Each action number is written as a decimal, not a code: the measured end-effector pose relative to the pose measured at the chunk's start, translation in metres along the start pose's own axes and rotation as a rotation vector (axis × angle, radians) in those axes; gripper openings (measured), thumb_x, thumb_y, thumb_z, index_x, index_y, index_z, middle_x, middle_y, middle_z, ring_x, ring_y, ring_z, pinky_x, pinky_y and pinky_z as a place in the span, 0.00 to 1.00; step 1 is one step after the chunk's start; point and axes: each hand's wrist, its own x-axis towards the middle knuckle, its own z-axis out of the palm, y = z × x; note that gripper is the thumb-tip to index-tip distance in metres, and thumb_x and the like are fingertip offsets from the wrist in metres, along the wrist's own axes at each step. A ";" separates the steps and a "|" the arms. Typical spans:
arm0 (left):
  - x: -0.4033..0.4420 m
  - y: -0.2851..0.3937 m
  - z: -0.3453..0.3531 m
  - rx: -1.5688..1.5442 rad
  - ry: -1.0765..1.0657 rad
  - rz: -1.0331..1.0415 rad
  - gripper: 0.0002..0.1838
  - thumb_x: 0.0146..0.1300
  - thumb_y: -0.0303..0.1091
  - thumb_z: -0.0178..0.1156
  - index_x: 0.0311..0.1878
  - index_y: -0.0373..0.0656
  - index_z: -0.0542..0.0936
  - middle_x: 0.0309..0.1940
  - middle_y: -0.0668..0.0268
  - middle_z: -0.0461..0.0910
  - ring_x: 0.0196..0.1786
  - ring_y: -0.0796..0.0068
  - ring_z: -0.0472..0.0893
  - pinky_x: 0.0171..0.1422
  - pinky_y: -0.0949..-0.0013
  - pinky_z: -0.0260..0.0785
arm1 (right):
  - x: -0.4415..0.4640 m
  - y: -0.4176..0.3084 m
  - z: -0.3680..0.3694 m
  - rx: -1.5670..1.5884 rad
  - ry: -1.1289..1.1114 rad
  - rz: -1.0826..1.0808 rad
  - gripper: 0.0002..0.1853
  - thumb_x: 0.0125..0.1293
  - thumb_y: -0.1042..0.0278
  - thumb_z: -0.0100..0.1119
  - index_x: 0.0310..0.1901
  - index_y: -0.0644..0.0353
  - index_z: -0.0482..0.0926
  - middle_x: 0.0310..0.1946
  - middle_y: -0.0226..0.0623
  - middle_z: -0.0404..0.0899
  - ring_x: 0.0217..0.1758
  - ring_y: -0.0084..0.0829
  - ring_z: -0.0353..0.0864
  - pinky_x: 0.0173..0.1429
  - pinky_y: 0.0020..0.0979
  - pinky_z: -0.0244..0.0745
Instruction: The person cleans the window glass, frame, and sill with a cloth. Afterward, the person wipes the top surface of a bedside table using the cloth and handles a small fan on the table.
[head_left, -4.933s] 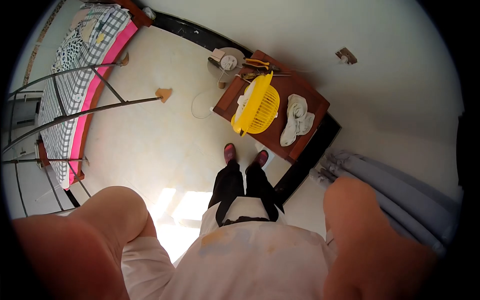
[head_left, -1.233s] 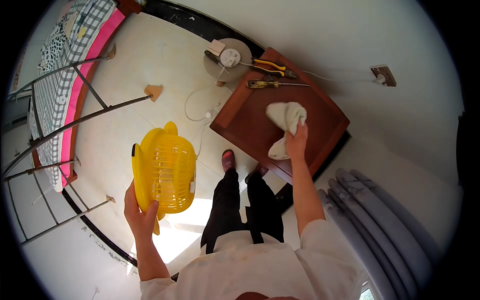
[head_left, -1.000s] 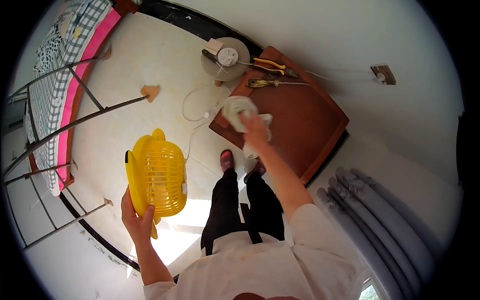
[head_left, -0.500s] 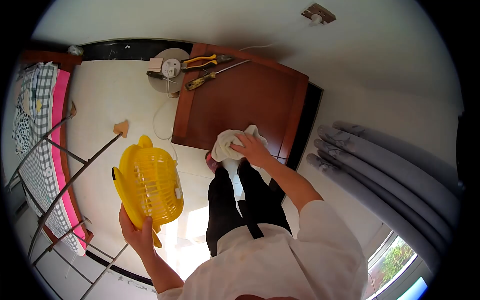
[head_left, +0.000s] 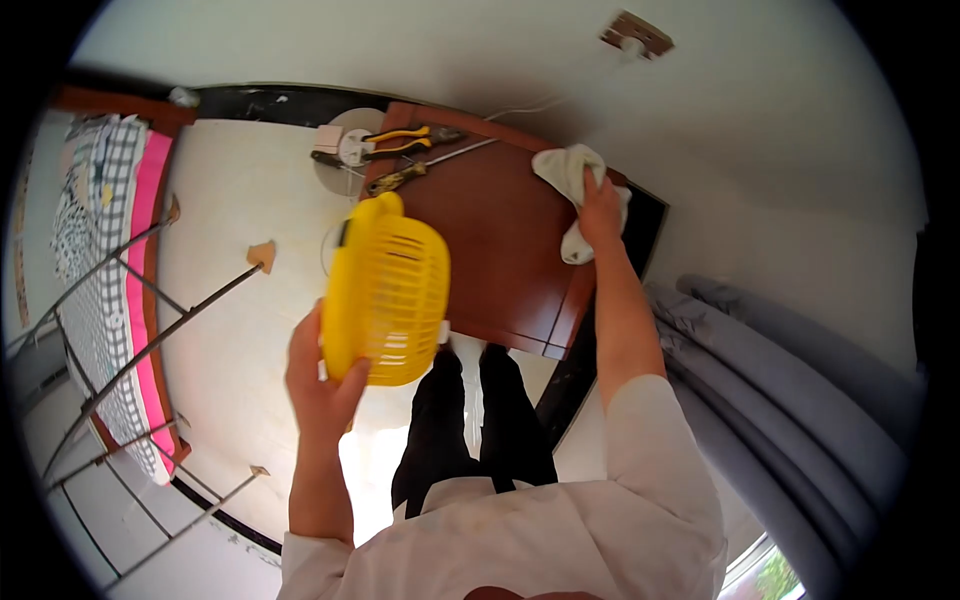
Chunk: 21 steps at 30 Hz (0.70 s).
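My left hand grips the rim of a yellow slotted plastic basket, thumb on the near side. It is held up on its side, over the left part of a reddish-brown wooden tabletop. A small white piece shows at its lower right edge. On the tabletop's far right side, my right hand presses on a crumpled white cloth, its fingers closed into the folds. Pliers with yellow-and-black handles and a screwdriver lie at the tabletop's far left corner.
A round stool with a white power socket stands beside the table. Left are a metal rack and a bed. Grey curtains hang right. A wall outlet is at the back.
My right hand has slid the cloth from the tabletop's near edge to its far right side. My left hand has carried the basket rightward and up, from beside the table to over its left part.
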 end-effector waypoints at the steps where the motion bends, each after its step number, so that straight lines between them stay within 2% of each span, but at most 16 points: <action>1: 0.005 0.007 0.008 0.037 -0.011 0.013 0.35 0.45 0.22 0.63 0.62 0.36 0.69 0.55 0.52 0.73 0.56 0.56 0.75 0.61 0.63 0.66 | -0.007 0.000 -0.001 0.033 -0.062 0.030 0.39 0.59 0.77 0.60 0.71 0.48 0.55 0.67 0.55 0.55 0.65 0.57 0.61 0.64 0.49 0.64; 2: 0.009 0.010 0.016 0.093 -0.024 0.013 0.36 0.45 0.24 0.64 0.63 0.36 0.68 0.55 0.52 0.73 0.57 0.53 0.73 0.62 0.59 0.65 | -0.020 -0.006 -0.005 0.029 -0.095 0.043 0.40 0.59 0.76 0.61 0.71 0.48 0.54 0.67 0.56 0.54 0.65 0.58 0.60 0.65 0.49 0.63; 3: 0.012 0.013 0.023 0.105 -0.026 0.040 0.37 0.45 0.26 0.64 0.63 0.36 0.67 0.55 0.51 0.73 0.58 0.50 0.71 0.63 0.57 0.64 | -0.038 -0.007 0.003 0.006 -0.007 -0.017 0.36 0.58 0.82 0.54 0.69 0.48 0.60 0.67 0.53 0.53 0.62 0.57 0.62 0.60 0.49 0.69; 5: 0.023 0.014 0.038 0.109 -0.020 0.124 0.36 0.46 0.27 0.63 0.63 0.33 0.66 0.55 0.49 0.72 0.58 0.48 0.71 0.62 0.56 0.63 | -0.076 -0.012 0.017 0.037 0.019 -0.074 0.36 0.55 0.82 0.54 0.68 0.49 0.61 0.66 0.54 0.54 0.61 0.57 0.63 0.59 0.49 0.69; 7: 0.029 0.015 0.053 0.135 0.000 0.115 0.37 0.46 0.29 0.63 0.63 0.34 0.66 0.55 0.49 0.72 0.58 0.48 0.70 0.63 0.56 0.63 | -0.115 -0.021 0.026 0.112 0.022 -0.153 0.33 0.56 0.80 0.51 0.66 0.51 0.63 0.65 0.57 0.56 0.61 0.59 0.62 0.60 0.52 0.66; 8: 0.033 0.016 0.060 0.120 0.007 0.126 0.37 0.45 0.30 0.62 0.63 0.35 0.66 0.55 0.49 0.72 0.58 0.48 0.70 0.63 0.56 0.63 | -0.137 -0.025 0.031 0.079 -0.045 -0.167 0.32 0.57 0.80 0.50 0.66 0.51 0.63 0.65 0.57 0.54 0.62 0.60 0.60 0.59 0.55 0.65; 11: 0.041 0.016 0.078 0.106 0.018 0.143 0.37 0.45 0.32 0.61 0.63 0.35 0.66 0.55 0.50 0.72 0.57 0.49 0.70 0.64 0.56 0.63 | -0.199 -0.039 0.045 0.023 -0.139 -0.237 0.29 0.60 0.73 0.52 0.65 0.50 0.65 0.67 0.56 0.52 0.64 0.58 0.58 0.60 0.56 0.63; 13: 0.044 0.016 0.089 0.091 0.003 0.113 0.37 0.45 0.33 0.61 0.62 0.34 0.66 0.55 0.51 0.71 0.58 0.50 0.70 0.64 0.56 0.63 | -0.226 -0.052 0.038 0.077 -0.224 -0.307 0.28 0.60 0.73 0.51 0.64 0.51 0.66 0.66 0.55 0.53 0.64 0.58 0.59 0.61 0.55 0.63; 15: 0.048 0.019 0.094 0.086 -0.005 0.079 0.36 0.46 0.33 0.62 0.62 0.35 0.66 0.55 0.51 0.72 0.58 0.50 0.69 0.64 0.57 0.63 | -0.241 -0.063 0.028 0.191 -0.316 -0.409 0.25 0.61 0.73 0.50 0.62 0.53 0.68 0.61 0.58 0.59 0.59 0.59 0.64 0.60 0.51 0.64; 16: 0.050 0.019 0.096 0.077 -0.037 0.057 0.36 0.46 0.33 0.62 0.63 0.36 0.67 0.55 0.51 0.72 0.58 0.50 0.69 0.63 0.58 0.64 | -0.232 -0.093 -0.005 0.723 -0.611 0.123 0.27 0.58 0.77 0.52 0.62 0.55 0.68 0.60 0.60 0.61 0.58 0.60 0.65 0.61 0.49 0.64; 18: 0.051 0.018 0.101 0.060 -0.029 0.036 0.37 0.46 0.33 0.62 0.63 0.36 0.67 0.55 0.51 0.71 0.59 0.50 0.69 0.64 0.58 0.64 | -0.244 -0.088 -0.026 0.294 -0.742 -0.406 0.31 0.54 0.79 0.56 0.63 0.61 0.66 0.62 0.61 0.58 0.63 0.60 0.61 0.66 0.48 0.59; 19: 0.051 0.018 0.103 0.050 -0.043 0.025 0.37 0.45 0.33 0.62 0.63 0.35 0.66 0.55 0.51 0.71 0.58 0.50 0.69 0.64 0.58 0.64 | -0.245 -0.083 -0.034 0.289 -0.747 -0.416 0.31 0.54 0.79 0.56 0.63 0.61 0.66 0.62 0.61 0.58 0.63 0.60 0.61 0.66 0.48 0.59; 21: 0.052 0.015 0.107 0.052 -0.043 0.042 0.38 0.44 0.33 0.63 0.62 0.34 0.66 0.55 0.50 0.71 0.59 0.51 0.69 0.64 0.57 0.63 | -0.235 -0.058 -0.045 0.318 -0.604 -0.281 0.36 0.51 0.81 0.59 0.65 0.66 0.62 0.63 0.61 0.57 0.66 0.60 0.57 0.70 0.47 0.53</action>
